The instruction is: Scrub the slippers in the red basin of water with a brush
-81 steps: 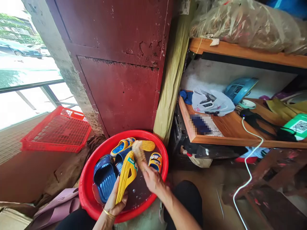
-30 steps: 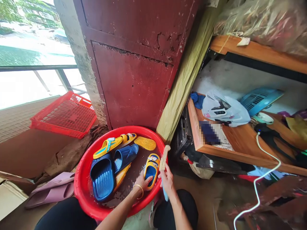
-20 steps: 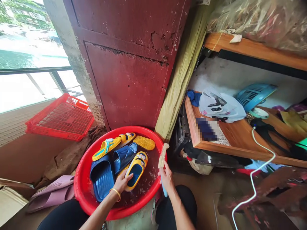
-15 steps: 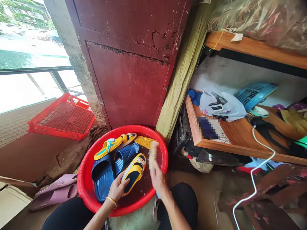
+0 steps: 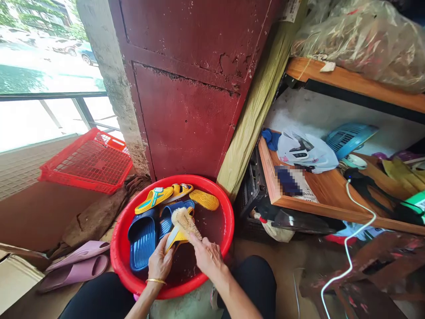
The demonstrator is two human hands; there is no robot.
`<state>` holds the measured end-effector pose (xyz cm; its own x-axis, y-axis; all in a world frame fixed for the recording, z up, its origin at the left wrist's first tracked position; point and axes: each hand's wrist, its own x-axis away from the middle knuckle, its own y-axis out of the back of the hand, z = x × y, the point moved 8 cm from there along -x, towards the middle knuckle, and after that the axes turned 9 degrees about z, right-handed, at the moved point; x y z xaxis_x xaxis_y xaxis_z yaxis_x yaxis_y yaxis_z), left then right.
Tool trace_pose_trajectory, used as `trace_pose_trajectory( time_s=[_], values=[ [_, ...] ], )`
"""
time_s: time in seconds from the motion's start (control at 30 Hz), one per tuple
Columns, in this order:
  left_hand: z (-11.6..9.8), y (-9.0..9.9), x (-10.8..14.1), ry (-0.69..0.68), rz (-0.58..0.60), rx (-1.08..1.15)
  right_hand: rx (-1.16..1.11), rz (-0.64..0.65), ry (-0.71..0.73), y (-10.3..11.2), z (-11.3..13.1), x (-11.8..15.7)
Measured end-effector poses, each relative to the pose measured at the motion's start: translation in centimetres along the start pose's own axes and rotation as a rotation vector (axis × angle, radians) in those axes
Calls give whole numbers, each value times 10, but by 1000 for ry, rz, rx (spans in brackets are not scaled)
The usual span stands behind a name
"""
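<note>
Over a round red plastic basin point(image 5: 229, 223) of dark water point(image 5: 213, 227), the left hand point(image 5: 159, 264) has its fingers and thumb closed on the near end of a small yellow slipper with a white edge point(image 5: 171, 238). The right hand point(image 5: 208, 258) curls its fingers around a pale-bristled brush point(image 5: 183, 219), whose head overlaps that slipper. Inside the basin, a large ridged blue plastic slipper point(image 5: 143, 244) sits to the left.

A scuffed maroon door point(image 5: 186, 133) stands left of wooden shelves point(image 5: 332, 188).
</note>
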<state>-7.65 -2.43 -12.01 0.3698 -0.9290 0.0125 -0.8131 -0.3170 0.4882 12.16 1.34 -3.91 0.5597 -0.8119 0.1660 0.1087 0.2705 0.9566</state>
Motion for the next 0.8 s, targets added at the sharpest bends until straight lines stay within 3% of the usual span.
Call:
trace_pose_trajectory(
  time_s=[0.17,0.33,0.43,0.57,0.67,0.8],
  values=[
    [-2,-10,7,1,84,-156,19,10,-98,-10,-7,11],
    [-5,-22,8,29,111,-353,51,48,-1,-20,23,12],
    [-12,-24,6,-4,85,-400,37,77,-66,-22,27,7],
    [-19,-26,5,-67,63,-348,-44,96,-137,-19,20,-3],
    [-20,-31,6,-132,128,-200,-137,96,-188,-21,11,-9],
    [-4,-35,4,-49,229,-71,-242,112,-197,-29,12,-6]
  ],
)
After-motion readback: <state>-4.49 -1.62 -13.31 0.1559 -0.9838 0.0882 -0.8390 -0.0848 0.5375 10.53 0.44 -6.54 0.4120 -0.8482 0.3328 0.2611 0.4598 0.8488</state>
